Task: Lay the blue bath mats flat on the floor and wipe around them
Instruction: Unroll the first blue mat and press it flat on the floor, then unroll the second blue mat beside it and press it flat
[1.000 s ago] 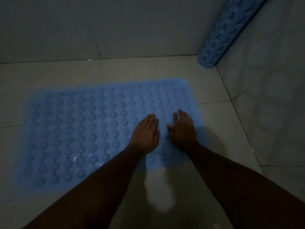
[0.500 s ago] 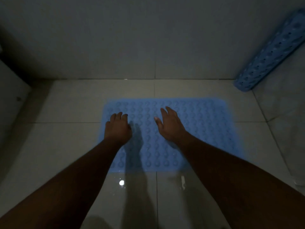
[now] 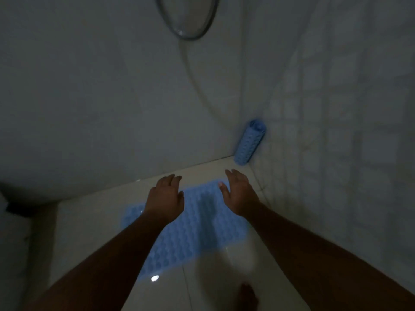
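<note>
I am seeing left hand (image 3: 165,198) hovering spread, empty, right hand (image 3: 239,194) likewise, over flat blue bath mat (image 3: 202,230), rolled blue bath mat (image 3: 249,142) standing in corner

Flat mat (image 3: 202,230) on floor (image 3: 89,221), rolled mat (image 3: 249,142) upright in far-right corner behind it

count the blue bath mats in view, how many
2. One flat mat lies spread on the floor under both hands; one rolled mat stands in the far right corner against the wall. Others may be out of view.
</note>
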